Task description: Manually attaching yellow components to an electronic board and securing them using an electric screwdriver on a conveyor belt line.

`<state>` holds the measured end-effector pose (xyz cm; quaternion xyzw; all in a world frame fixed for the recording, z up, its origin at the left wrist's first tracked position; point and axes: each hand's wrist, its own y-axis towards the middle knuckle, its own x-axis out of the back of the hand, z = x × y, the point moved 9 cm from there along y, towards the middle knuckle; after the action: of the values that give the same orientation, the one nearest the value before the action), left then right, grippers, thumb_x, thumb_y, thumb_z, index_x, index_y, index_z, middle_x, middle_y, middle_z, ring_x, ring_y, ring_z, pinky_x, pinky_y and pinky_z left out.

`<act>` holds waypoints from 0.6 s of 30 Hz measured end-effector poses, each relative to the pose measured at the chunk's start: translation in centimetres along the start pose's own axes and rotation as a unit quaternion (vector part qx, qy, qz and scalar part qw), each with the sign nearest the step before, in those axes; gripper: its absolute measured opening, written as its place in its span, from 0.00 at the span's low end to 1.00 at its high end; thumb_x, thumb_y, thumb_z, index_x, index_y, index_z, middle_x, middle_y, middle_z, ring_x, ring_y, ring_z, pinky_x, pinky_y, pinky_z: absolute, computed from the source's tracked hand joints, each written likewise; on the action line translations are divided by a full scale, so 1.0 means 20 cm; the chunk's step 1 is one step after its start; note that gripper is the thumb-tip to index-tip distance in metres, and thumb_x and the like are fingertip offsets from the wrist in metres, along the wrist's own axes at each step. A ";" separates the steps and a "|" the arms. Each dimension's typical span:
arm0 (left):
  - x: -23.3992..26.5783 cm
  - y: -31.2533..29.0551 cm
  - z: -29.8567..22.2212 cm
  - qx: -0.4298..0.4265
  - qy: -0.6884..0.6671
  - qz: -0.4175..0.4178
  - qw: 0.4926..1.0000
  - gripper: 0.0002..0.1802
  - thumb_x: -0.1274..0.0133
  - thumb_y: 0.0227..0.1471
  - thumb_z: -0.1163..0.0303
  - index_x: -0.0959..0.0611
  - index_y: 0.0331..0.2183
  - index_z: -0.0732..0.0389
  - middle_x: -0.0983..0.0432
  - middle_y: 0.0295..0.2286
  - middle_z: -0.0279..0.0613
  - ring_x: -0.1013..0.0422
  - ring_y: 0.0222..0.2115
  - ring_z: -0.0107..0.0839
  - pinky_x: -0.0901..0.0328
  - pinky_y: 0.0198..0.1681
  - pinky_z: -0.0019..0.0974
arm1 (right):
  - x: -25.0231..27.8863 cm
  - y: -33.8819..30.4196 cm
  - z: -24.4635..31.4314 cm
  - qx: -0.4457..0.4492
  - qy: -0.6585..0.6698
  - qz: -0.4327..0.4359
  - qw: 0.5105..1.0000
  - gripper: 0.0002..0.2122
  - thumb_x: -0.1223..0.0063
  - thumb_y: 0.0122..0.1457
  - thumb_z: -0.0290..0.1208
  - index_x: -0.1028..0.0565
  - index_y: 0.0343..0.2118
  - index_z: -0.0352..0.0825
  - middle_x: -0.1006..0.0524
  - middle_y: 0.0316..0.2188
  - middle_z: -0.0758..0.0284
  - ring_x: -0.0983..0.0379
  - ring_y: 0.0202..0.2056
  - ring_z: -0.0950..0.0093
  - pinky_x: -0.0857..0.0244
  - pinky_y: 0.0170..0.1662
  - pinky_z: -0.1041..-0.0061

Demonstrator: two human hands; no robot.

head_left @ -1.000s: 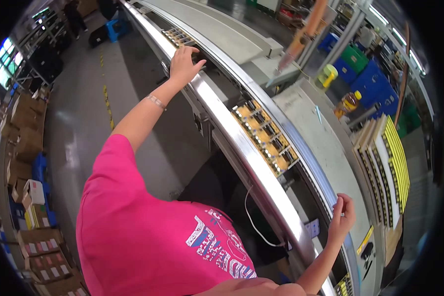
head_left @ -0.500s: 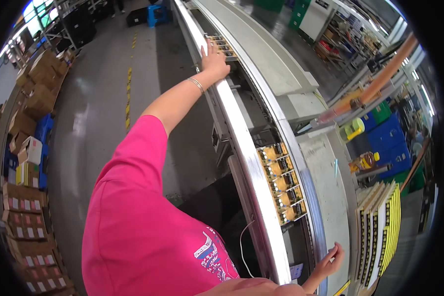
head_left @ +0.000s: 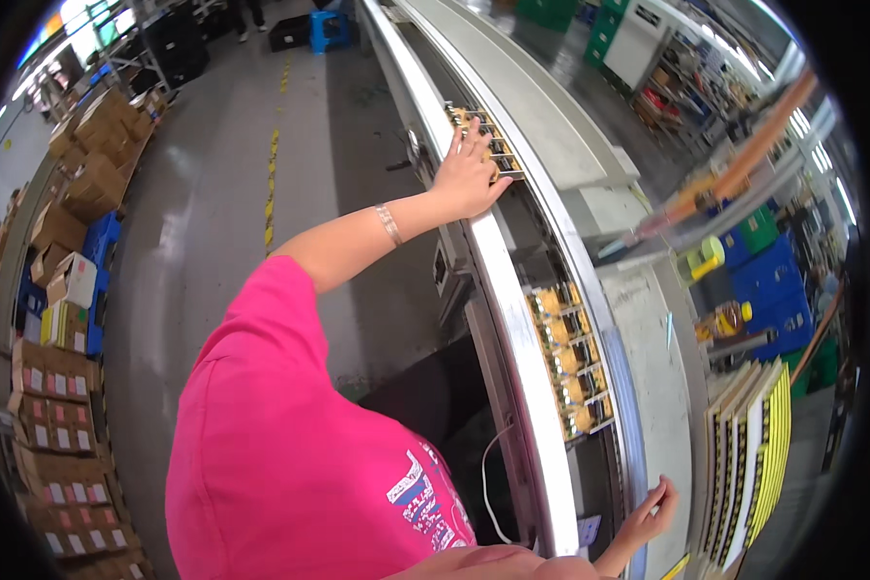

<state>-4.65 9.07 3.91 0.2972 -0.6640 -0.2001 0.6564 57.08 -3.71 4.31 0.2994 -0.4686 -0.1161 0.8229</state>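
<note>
Head view: left hand (head_left: 469,174) lay open-palmed on far tray (head_left: 483,140), its length along the conveyor (head_left: 512,319); right hand (head_left: 648,517) open, empty, near edge.

Brightness: I see a well-lit hall, even daylight-white tone, nothing dim.
Light source: overhead strips at upper right, bright windows at top left, blown out to white and blue.
Glare: pale sheen on the grey floor (head_left: 213,222) and along the metal rail (head_left: 512,319) of the conveyor.
Shadows: soft, dark only in the gap under the conveyor.
Distortion: strong fisheye; I see the rail bow and cardboard boxes (head_left: 58,367) curve at the left rim, black vignette around.
Sharpness: centre crisp; right-edge shelves smeared; left hand (head_left: 469,174) clear, right hand (head_left: 648,517) slightly soft.
</note>
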 end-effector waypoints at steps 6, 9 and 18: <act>0.10 -0.18 -0.38 -0.069 -0.090 0.000 0.994 0.27 0.55 0.64 0.49 0.15 0.29 0.60 0.36 0.59 0.55 0.61 0.69 0.59 0.63 0.70 0.60 | -0.06 0.03 -0.04 0.016 0.016 -0.006 1.000 0.09 0.53 0.68 0.26 0.21 0.42 0.32 0.24 0.29 0.68 0.31 0.28 0.76 0.37 0.34 0.78; 0.10 -0.23 -0.53 -0.092 -0.124 0.012 0.988 0.26 0.55 0.64 0.49 0.15 0.29 0.60 0.35 0.59 0.53 0.60 0.69 0.59 0.62 0.70 0.60 | -0.07 0.04 -0.05 -0.007 0.009 -0.010 1.000 0.09 0.53 0.68 0.26 0.21 0.42 0.32 0.23 0.29 0.68 0.31 0.28 0.76 0.37 0.34 0.79; 0.07 -0.33 -0.95 -0.156 -0.193 0.055 0.967 0.17 0.46 0.60 0.55 0.13 0.31 0.57 0.31 0.57 0.49 0.54 0.67 0.59 0.55 0.69 0.56 | 0.04 0.28 -0.20 0.065 -0.131 -0.103 0.984 0.19 0.41 0.59 0.28 0.26 0.54 0.35 0.25 0.50 0.62 0.29 0.50 0.63 0.38 0.56 0.67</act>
<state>15.08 5.65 1.73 0.1101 -0.7543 -0.3181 0.5637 60.27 1.95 6.70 0.3813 -0.5458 -0.2073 0.7167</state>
